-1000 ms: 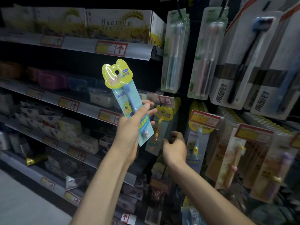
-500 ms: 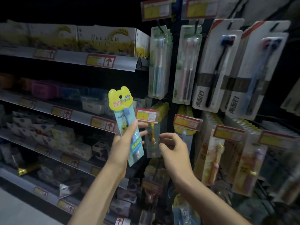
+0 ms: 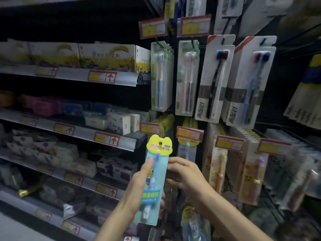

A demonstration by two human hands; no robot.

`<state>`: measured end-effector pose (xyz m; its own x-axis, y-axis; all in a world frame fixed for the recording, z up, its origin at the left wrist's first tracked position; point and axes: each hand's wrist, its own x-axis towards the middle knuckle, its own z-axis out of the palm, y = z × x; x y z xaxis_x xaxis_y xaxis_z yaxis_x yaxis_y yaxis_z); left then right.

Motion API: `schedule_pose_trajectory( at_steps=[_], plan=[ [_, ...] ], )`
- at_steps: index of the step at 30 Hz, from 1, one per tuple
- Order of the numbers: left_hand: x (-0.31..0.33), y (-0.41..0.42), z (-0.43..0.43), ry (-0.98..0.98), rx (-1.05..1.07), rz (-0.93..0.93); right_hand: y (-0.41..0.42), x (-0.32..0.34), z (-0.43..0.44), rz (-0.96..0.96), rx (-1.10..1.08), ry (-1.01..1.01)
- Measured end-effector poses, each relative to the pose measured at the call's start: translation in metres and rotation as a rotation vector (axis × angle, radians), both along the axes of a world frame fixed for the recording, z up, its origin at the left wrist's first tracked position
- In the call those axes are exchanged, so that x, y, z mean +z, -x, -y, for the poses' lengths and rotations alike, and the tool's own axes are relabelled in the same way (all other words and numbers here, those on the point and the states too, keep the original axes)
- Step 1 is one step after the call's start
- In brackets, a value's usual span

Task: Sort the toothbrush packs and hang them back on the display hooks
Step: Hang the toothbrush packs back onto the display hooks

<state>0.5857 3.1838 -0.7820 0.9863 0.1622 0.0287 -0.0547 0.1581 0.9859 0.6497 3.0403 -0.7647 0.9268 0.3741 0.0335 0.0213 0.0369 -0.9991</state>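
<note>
**Now the pack is lined up under the tag**

Since a second ago the pack (image 3: 155, 172) has come down and across, from high over the shelves to a spot just below the tag (image 3: 149, 128). Its hang hole (image 3: 160, 143) sits a little below and right of the tag. The left hand (image 3: 139, 186) grasps the pack from the left, one finger laid straight up its front and the rest behind it. The right hand (image 3: 189, 176) has left the lower packs and risen to a place below and right of the tag, at the pack's right edge. Its fingers are curled, but I cannot tell whether they pinch that edge, only brush it, or hold nothing.

For the task this reads as the sorting choice made. The yellow packs (image 3: 165, 120) just right of the tag have the same yellow top, so this looks like the matching hook, and threading the hole is likely the step in hand. The pack is not yet hung.

Much is unclear. The hook's tip is hidden behind the tag, so the gap between hole and tip cannot be judged. The left fingers behind the pack are out of sight. Everything far right of the tag is smeared with blur, the aisle is dim, and the small print is unreadable.
</note>
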Motion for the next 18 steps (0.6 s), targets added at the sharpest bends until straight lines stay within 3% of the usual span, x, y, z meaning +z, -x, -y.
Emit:
schedule_pose_trajectory(
  at_steps=[6, 11, 18],
  plan=[
    [-0.016, -0.011, 0.006, 0.057, 0.002, -0.059, 0.006, -0.013, 0.006, 0.037, 0.040, 0.049],
    [-0.024, -0.026, 0.000, -0.077, 0.059, -0.093, 0.000, -0.026, 0.012, 0.089, -0.069, 0.010],
    [-0.018, -0.045, -0.021, -0.002, 0.201, -0.055, -0.010, -0.051, 0.021, 0.272, -0.192, 0.212]
  ],
)
